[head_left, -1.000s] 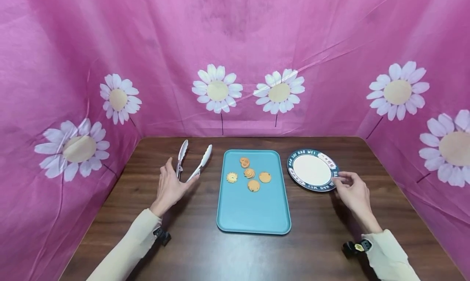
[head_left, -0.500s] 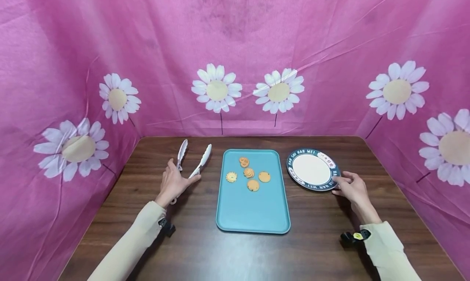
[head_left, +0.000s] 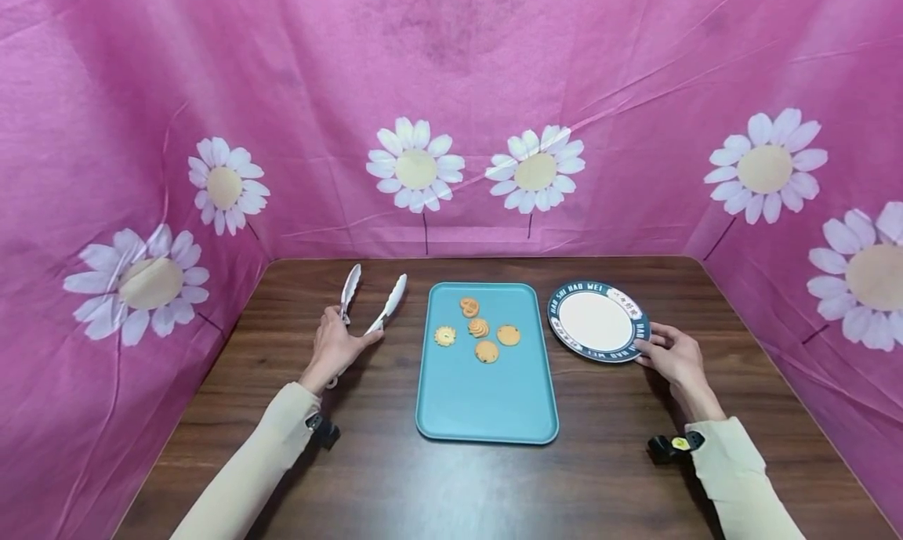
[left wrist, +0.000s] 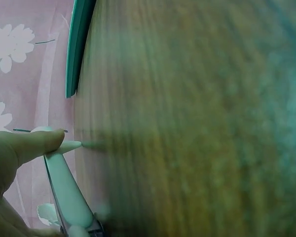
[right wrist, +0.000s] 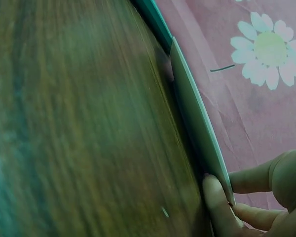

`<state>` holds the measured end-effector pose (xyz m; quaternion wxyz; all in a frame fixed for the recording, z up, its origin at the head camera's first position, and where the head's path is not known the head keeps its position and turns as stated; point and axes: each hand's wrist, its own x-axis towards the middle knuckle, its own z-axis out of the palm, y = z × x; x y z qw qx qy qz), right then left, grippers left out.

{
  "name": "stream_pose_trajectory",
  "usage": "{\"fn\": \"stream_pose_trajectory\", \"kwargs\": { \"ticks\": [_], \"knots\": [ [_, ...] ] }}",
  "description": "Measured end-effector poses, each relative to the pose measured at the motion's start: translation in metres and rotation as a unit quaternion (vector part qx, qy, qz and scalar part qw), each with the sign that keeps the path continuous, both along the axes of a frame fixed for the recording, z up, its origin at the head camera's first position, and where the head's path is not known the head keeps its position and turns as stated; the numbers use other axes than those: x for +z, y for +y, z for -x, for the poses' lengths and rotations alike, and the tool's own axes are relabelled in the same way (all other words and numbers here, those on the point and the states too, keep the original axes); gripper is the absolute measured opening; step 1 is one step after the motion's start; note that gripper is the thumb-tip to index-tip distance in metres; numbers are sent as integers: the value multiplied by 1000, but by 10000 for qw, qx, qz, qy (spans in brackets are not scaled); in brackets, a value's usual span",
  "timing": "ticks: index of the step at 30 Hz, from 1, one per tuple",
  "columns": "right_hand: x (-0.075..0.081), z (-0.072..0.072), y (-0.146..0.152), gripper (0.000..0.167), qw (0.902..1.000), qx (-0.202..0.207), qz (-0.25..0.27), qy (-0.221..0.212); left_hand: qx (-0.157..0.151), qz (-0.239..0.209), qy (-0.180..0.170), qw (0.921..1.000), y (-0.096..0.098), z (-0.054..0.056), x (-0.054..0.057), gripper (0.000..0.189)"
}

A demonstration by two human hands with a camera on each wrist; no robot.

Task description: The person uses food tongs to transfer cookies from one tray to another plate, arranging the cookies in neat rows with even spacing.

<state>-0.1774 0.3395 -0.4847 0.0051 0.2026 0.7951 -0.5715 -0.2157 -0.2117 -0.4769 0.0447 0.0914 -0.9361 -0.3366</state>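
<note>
My left hand (head_left: pixel 333 350) grips a pair of tongs (head_left: pixel 389 305) on the left of the table, thumb against one arm. The tongs' two white scalloped heads stand spread apart and point away from me; the handle end is mostly hidden under the hand. In the left wrist view, the thumb presses on a pale tong arm (left wrist: pixel 69 190). My right hand (head_left: pixel 673 360) pinches the near right rim of a round white plate (head_left: pixel 596 320) with a dark blue lettered border. Seen from the right wrist, fingers lie on both sides of the plate's edge (right wrist: pixel 200 113), and its pale underside shows.
Between the hands lies a blue rectangular tray (head_left: pixel 487 407). Several cookies sit in its far half, among them a pretzel-shaped one (head_left: pixel 469 307) and a swirled one (head_left: pixel 478 327). A pink flowered cloth (head_left: pixel 466 70) walls the wooden table (head_left: pixel 451 493) at the back and sides.
My left hand has closed in on the tongs, its thumb now against the arm. The right hand has slid its fingers under the plate's rim, and the plate has shifted slightly.
</note>
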Motion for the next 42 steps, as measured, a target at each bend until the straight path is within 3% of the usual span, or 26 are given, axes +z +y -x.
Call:
{"fn": "stream_pose_trajectory", "kwargs": {
  "ticks": [9, 22, 31, 42],
  "knots": [
    [-2, -3, -4, 61, 9999, 75, -72, -51, -220, 197, 163, 9994, -5, -4, 2, 88],
    [-2, -8, -9, 60, 9999, 22, -107, -76, -584, 12, 558, 9967, -10, -13, 1, 83],
    [-3, -7, -9, 60, 9996, 57, -262, -98, -679, 10, 1052, 9921, -9, -16, 8, 87],
    [-7, -7, -7, 58, 9996, 61, -273, -96, -1216, -269, 1542, 9802, -5, -18, 14, 82]
  ]
}}
